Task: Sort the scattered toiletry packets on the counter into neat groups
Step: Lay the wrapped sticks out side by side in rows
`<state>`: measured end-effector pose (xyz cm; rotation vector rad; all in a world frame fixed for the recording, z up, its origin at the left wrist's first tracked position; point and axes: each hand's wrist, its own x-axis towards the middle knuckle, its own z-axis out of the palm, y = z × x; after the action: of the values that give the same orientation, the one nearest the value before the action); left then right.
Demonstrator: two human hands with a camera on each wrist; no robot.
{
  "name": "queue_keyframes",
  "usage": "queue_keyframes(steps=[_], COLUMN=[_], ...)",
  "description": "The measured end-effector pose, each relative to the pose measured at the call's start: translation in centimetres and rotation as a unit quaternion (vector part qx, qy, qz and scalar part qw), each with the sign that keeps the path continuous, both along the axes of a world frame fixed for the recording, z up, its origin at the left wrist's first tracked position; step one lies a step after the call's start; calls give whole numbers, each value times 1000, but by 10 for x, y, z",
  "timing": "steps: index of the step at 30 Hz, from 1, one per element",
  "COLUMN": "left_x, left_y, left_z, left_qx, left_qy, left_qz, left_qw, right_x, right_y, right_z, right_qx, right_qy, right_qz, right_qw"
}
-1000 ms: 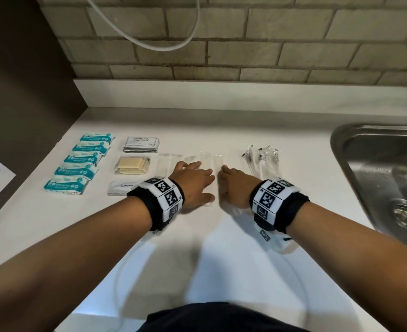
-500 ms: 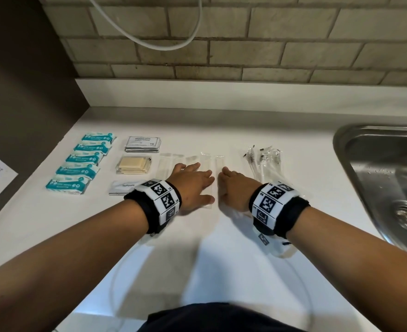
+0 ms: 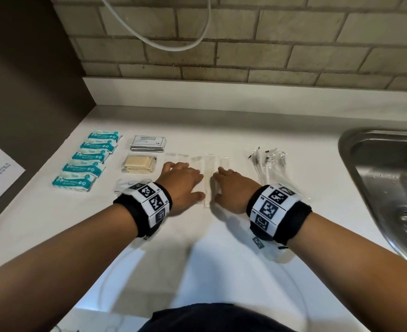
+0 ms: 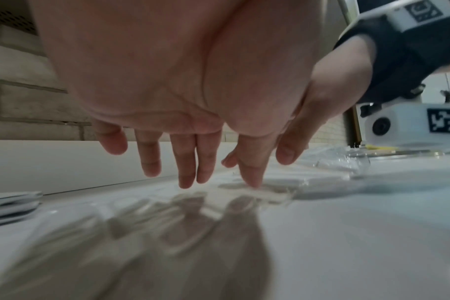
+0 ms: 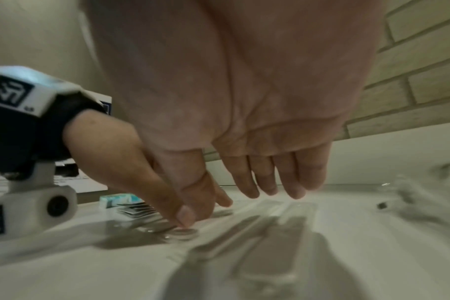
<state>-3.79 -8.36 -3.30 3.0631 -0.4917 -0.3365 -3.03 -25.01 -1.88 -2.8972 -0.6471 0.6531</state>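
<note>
Several long clear packets (image 3: 209, 164) lie side by side on the white counter (image 3: 197, 248), mid-way back. My left hand (image 3: 190, 183) rests flat on the left ones, fingers straight. My right hand (image 3: 221, 183) lies flat on the right ones, close beside the left. In the left wrist view the left hand (image 4: 193, 174) has its fingers straight, and its thumb tip touches a clear packet (image 4: 267, 180). Under the right hand (image 5: 244, 192) in the right wrist view lie the clear packets (image 5: 283, 223). Neither hand grips anything.
A column of teal packets (image 3: 87, 167) sits at the left. Beside it lie shampoo sachets (image 3: 148, 142), beige packets (image 3: 139, 164) and a white packet (image 3: 123, 184). Clear-wrapped sticks (image 3: 267, 161) lie right of my hands. The steel sink (image 3: 377, 176) is at the far right.
Both hands, with the clear packets under them, have slid slightly left towards the beige packets. Their flat pose is unchanged.
</note>
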Motion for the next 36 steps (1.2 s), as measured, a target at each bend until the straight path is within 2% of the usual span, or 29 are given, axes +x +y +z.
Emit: queue_keyframes(steps=[4,14,25,28,32,36], left_x=[-6,-5,2,8,16,22], left_y=[7,10,6,-2,-35,-93], left_z=[-6,-8,1,11,28,35], left_qx=[18,25,33,-35,-179,-229], left_qy=[21,10,13,-9,-9,10], left_qz=[2,-14,-20,-1,41,57], left_qw=[1000,1000,999,999,983,972], right_x=[-4,1,-5,-10,-3,11], right_y=[17,19,12,-7,-57,-104], right_z=[-14,-31,-17,2,16,27], right_qx=[-12,-20,11,50,73,38], right_qy=[9,18,-3,-47,-108,-96], right_qz=[6,0,11,-10,-131,-239], right_qw=[1000,1000,1000,998,983,966])
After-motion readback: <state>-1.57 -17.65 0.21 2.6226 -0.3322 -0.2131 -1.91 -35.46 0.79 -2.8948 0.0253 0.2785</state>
